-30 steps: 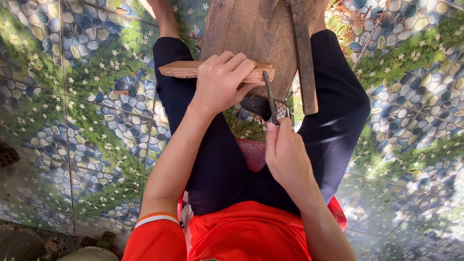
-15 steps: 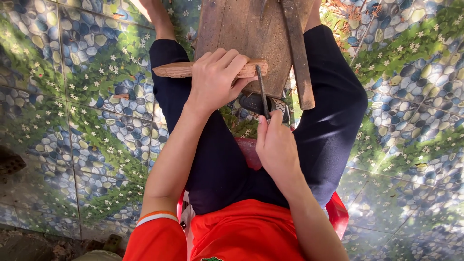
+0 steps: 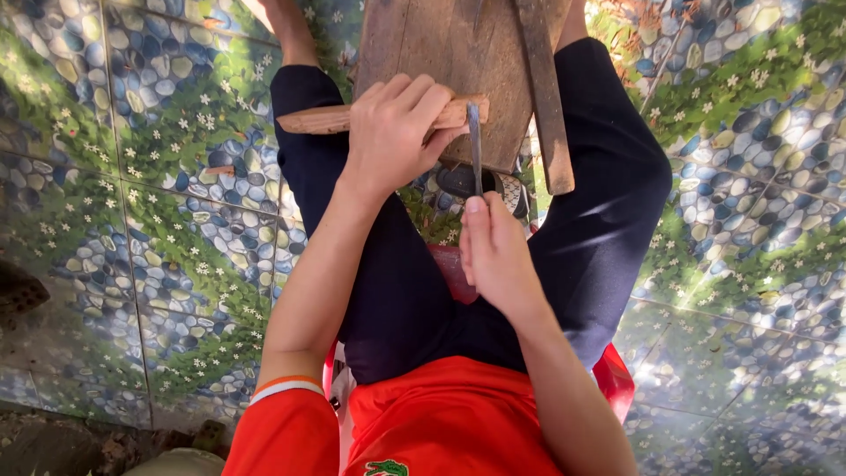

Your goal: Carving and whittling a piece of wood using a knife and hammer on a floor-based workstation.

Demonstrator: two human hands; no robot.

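My left hand (image 3: 398,128) is closed around a short wooden stick (image 3: 319,121) and presses it across the near edge of a worn wooden board (image 3: 449,53) that stands between my knees. My right hand (image 3: 495,251) grips a thin metal blade (image 3: 475,145) by its lower end. The blade points up and away from me, its tip touching the right end of the stick beside my left fingers. The handle of the blade is hidden inside my fist.
I sit on a red plastic stool (image 3: 615,377) in dark trousers and an orange shirt. A narrow wooden slat (image 3: 542,97) lies along the board's right side. A sandal (image 3: 493,187) shows under the board. The floor is tiled with a pebble and flower pattern (image 3: 150,220).
My right hand has moved up and to the left, bringing the blade from beside the board's lower right up against the end of the stick. My left hand stays clamped on the stick.
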